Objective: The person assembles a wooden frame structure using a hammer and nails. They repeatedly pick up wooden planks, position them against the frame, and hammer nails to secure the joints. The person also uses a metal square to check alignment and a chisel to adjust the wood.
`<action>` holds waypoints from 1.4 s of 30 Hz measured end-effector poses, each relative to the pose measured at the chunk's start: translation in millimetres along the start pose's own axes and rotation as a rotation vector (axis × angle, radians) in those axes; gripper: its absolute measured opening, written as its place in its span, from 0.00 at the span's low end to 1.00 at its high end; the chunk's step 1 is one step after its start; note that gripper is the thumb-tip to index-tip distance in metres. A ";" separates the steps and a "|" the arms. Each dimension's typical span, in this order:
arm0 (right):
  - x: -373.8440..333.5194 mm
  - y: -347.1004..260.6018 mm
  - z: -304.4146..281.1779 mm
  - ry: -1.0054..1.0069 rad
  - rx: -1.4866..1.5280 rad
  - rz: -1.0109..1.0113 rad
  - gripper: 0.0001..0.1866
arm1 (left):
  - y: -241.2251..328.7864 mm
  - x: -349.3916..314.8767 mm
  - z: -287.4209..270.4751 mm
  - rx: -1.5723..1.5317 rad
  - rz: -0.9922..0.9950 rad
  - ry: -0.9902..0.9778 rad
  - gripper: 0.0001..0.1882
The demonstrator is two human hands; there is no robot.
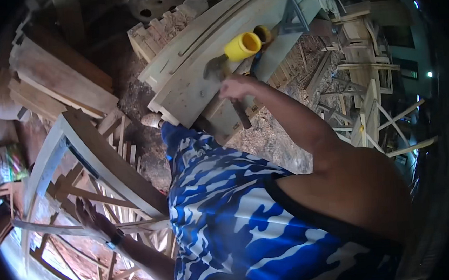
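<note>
Hammer [215, 67] sits in the right hand [239, 87], fingers [224, 90] curled around its handle, the bare arm [290, 109] reaching forward with a slight elbow bend. The left hand [97, 221] is held out sideways, its fingers loosely parted, near a curved wooden frame [105, 153], contact unclear. Just beyond the right fingers stands a yellow container [233, 48] among pale planks [182, 96]; nearer than them, shavings [265, 129] litter the ground.

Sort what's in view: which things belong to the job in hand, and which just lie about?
Likely in the job:
hammer, in the right hand
long pale board below it
possibly the curved wooden frame near the open left hand

Apparently lying about:
yellow container
set square
</note>
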State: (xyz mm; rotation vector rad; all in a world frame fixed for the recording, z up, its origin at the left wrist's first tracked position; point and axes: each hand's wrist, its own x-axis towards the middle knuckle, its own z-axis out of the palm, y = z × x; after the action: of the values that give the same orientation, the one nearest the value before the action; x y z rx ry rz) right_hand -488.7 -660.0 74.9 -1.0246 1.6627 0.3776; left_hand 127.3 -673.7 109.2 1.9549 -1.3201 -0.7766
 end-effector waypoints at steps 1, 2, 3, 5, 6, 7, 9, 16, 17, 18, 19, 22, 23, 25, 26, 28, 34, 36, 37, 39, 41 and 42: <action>-12.2 23.6 3.8 0.075 -0.144 -0.068 0.15 | 10.3 2.0 -3.3 0.035 0.038 -0.031 0.30; -13.7 55.8 14.2 0.145 -0.300 -0.136 0.14 | 19.0 -2.8 -2.3 -0.003 0.022 -0.021 0.30; -13.8 73.1 13.9 0.305 -0.305 -0.132 0.13 | 24.0 -8.5 -3.0 -0.038 0.002 -0.002 0.30; -19.2 103.1 8.7 0.715 -0.129 -0.033 0.11 | -2.8 -13.2 -3.4 -0.082 0.057 -0.015 0.26; -21.4 119.8 6.1 0.963 0.060 0.065 0.11 | -6.5 -14.6 1.4 -0.119 0.037 -0.023 0.26; -11.2 138.5 -15.6 1.082 0.078 0.063 0.09 | -10.3 -19.1 2.9 -0.159 0.012 -0.018 0.25; -13.5 158.3 -57.2 1.200 0.030 0.079 0.08 | -29.5 -19.9 2.5 -0.060 0.080 -0.026 0.24; -30.1 126.7 -121.4 1.414 0.236 -0.129 0.12 | -42.3 -12.2 -20.8 0.029 -0.007 -0.047 0.26; -23.3 131.6 -126.5 1.390 0.238 -0.072 0.12 | -37.1 -9.6 -18.8 0.009 0.037 -0.037 0.25; -18.2 138.1 -133.7 1.363 0.240 -0.016 0.13 | -31.2 -9.1 -17.3 -0.011 0.080 -0.027 0.24; -1.7 158.5 -142.3 1.322 0.114 0.046 0.13 | -25.4 -9.4 -16.3 -0.034 0.122 -0.015 0.23; 36.1 210.0 -158.2 1.064 -0.198 0.240 0.16 | -4.0 -16.3 -13.7 -0.019 0.044 -0.025 0.22; 40.1 210.5 -157.7 1.072 -0.169 0.276 0.15 | 0.2 -20.5 -13.1 -0.017 0.021 -0.025 0.22; 44.6 212.7 -152.3 1.085 -0.109 0.357 0.14 | -7.2 -23.9 -11.8 -0.007 0.097 -0.026 0.20; 37.3 208.4 -145.5 1.101 -0.049 0.331 0.12 | -6.1 -24.8 -7.5 -0.002 0.134 -0.034 0.20; 51.1 217.7 -145.8 1.039 -0.026 0.219 0.11 | 9.3 -34.7 -0.2 0.045 0.148 -0.061 0.18; 83.3 193.4 -161.5 0.976 0.151 0.499 0.19 | 12.3 -42.6 6.6 0.158 0.203 -0.107 0.19; 86.9 185.0 -165.9 0.991 0.155 0.526 0.19 | 31.8 -48.1 13.9 0.211 0.250 -0.104 0.19; 85.4 183.6 -168.7 1.001 0.159 0.548 0.19 | 35.7 -46.9 16.1 0.236 0.244 -0.116 0.19; 91.4 178.9 -174.5 0.948 0.174 0.556 0.21 | 39.4 -45.8 16.1 0.287 0.232 -0.141 0.18; 101.2 184.0 -176.3 0.966 0.216 0.569 0.21 | 34.7 -47.8 19.2 0.301 0.273 -0.136 0.17; 105.1 187.9 -176.8 0.966 0.234 0.574 0.22 | 38.7 -52.4 22.0 0.309 0.274 -0.139 0.17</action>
State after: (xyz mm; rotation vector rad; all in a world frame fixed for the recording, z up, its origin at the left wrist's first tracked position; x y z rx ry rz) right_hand -749.3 -719.8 -3.5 -0.5332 2.8065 0.0197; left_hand 72.1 -639.5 131.8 1.9165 -1.8382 -0.6105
